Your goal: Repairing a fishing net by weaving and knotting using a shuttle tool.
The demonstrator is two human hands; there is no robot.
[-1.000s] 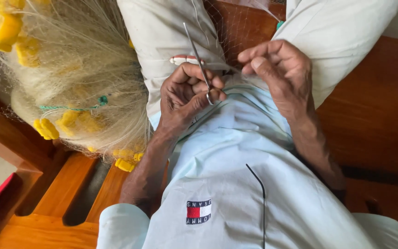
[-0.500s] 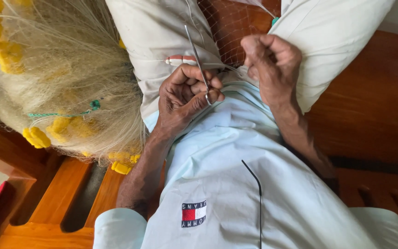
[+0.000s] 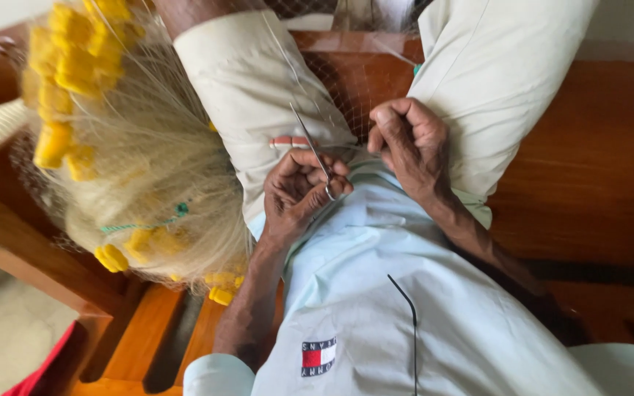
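Right hand (image 3: 411, 143) shifted nearer left hand (image 3: 299, 189); left fingers pinch netting needle (image 3: 311, 150), right fist grips net (image 3: 148, 154); red-white-blue shirt patch (image 3: 318, 356).

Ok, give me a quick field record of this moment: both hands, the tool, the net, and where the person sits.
left hand: holds a thin metal needle, fingers curled round its lower end
right hand: closed, pinching fine mesh stretched over the lap
net bundle: pale heap with yellow floats, lying beside the left leg
seat: wooden bench
clothing: light shirt, beige trousers
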